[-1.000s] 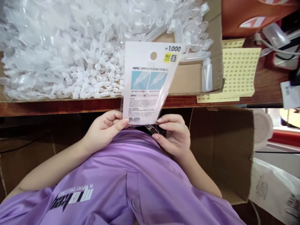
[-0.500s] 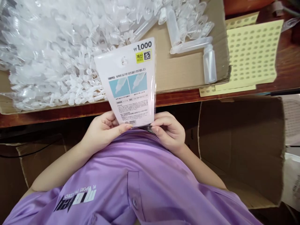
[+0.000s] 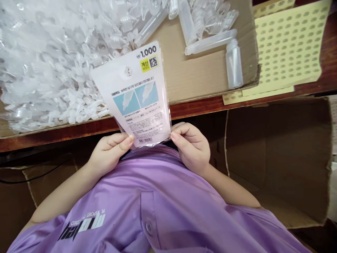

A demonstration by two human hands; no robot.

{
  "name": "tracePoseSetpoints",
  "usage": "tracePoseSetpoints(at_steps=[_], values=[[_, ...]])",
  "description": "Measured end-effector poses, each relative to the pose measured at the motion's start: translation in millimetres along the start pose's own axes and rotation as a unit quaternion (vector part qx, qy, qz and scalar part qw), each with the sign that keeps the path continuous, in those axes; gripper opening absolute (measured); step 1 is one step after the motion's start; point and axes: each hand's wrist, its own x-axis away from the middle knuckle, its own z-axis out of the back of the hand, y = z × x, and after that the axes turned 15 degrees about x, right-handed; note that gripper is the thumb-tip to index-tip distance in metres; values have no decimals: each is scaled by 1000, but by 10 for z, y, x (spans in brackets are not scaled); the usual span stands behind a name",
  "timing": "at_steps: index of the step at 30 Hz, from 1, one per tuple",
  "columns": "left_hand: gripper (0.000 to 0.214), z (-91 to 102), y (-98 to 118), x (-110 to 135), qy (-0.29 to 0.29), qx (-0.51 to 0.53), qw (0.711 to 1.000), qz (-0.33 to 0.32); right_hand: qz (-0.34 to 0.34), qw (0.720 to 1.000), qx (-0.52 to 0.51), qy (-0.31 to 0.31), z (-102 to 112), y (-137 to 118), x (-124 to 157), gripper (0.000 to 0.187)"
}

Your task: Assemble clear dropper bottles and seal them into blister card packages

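Both hands hold a flat retail packet [image 3: 137, 95], a clear plastic sleeve with a white printed card showing "1,000", a yellow code label and two blue pictures. My left hand [image 3: 109, 153] pinches its lower left corner, thumb on the front. My right hand [image 3: 191, 146] pinches the lower right edge with curled fingers. The packet stands tilted to the left, just above my purple shirt and in front of the table edge.
A shallow cardboard tray [image 3: 205, 77] on the brown table [image 3: 200, 105] holds a heap of small clear plastic bottles and caps [image 3: 52, 63], and a single bottle [image 3: 234, 66] lies at its right side. Yellow sticker sheets [image 3: 286, 49] lie to the right. An open cardboard box [image 3: 276, 151] stands below.
The packet has tilted and shifted to the left. My right hand's fingers have closed more tightly on its lower right edge. The view has swung left and down over the table.
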Motion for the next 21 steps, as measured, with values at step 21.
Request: tracePoseSetpoints(at_steps=[21], values=[[35, -323, 159, -34, 8, 37, 999, 18, -61, 998, -16, 14, -19, -112, -26, 17]])
